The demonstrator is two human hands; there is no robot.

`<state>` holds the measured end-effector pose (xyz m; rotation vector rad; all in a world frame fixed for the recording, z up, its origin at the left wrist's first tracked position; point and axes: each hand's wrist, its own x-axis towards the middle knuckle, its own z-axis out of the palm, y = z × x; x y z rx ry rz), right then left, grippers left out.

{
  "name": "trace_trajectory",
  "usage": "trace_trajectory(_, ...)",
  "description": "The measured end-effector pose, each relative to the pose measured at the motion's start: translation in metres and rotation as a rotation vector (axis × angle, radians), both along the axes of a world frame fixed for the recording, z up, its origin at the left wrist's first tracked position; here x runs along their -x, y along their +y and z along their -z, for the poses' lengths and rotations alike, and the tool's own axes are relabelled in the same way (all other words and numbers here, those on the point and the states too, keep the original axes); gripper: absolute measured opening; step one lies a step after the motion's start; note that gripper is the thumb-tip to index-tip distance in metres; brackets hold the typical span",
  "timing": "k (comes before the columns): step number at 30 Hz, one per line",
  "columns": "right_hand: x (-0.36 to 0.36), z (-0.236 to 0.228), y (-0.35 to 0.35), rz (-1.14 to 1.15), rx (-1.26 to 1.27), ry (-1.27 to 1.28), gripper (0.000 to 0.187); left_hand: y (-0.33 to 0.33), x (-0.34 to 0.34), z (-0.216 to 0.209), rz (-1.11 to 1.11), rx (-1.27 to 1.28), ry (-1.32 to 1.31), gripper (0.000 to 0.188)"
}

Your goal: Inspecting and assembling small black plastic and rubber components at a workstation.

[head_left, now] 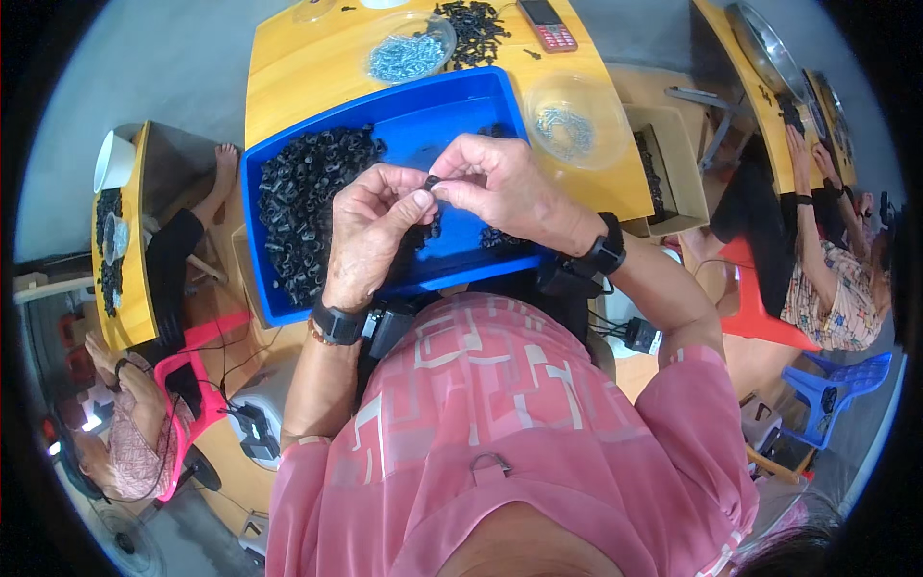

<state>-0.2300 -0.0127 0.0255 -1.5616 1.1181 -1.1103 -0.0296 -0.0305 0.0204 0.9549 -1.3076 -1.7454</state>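
Above the blue tray [385, 100], my left hand [375, 221] and my right hand [505, 188] meet, fingertips pinched on one small black plastic piece [433, 181]. Its exact shape is mostly covered by my fingers. A thick heap of small black ring-shaped plastic pieces [308, 197] fills the tray's left side, beside my left hand. Smaller clusters of black pieces lie at the tray's right side, partly hidden under my right hand and wrist.
On the yellow table [298, 58] behind the tray are a bowl of silvery screws [406, 58], a pile of small black parts [473, 34] and a red keypad phone [550, 27]. A clear bowl [577, 125] with fewer screws stands right. Other people work at tables on both sides.
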Motion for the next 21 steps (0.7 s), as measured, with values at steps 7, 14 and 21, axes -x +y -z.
trace_trajectory(7, 0.025, -0.005, 0.001, -0.004, 0.0, 0.053, 0.012, -0.01, 0.029, 0.005, 0.068, -0.019, -0.026, 0.011)
trace_trajectory(14, 0.083, -0.005, -0.024, 0.1, 0.115, 0.28, 0.011, -0.024, 0.032, 0.018, -0.038, -0.096, 0.125, 0.016)
trace_trajectory(21, 0.135, -0.003, -0.035, 0.109, -0.044, 0.81, 0.013, -0.028, 0.023, 0.021, -0.063, -0.219, 0.271, 0.019)
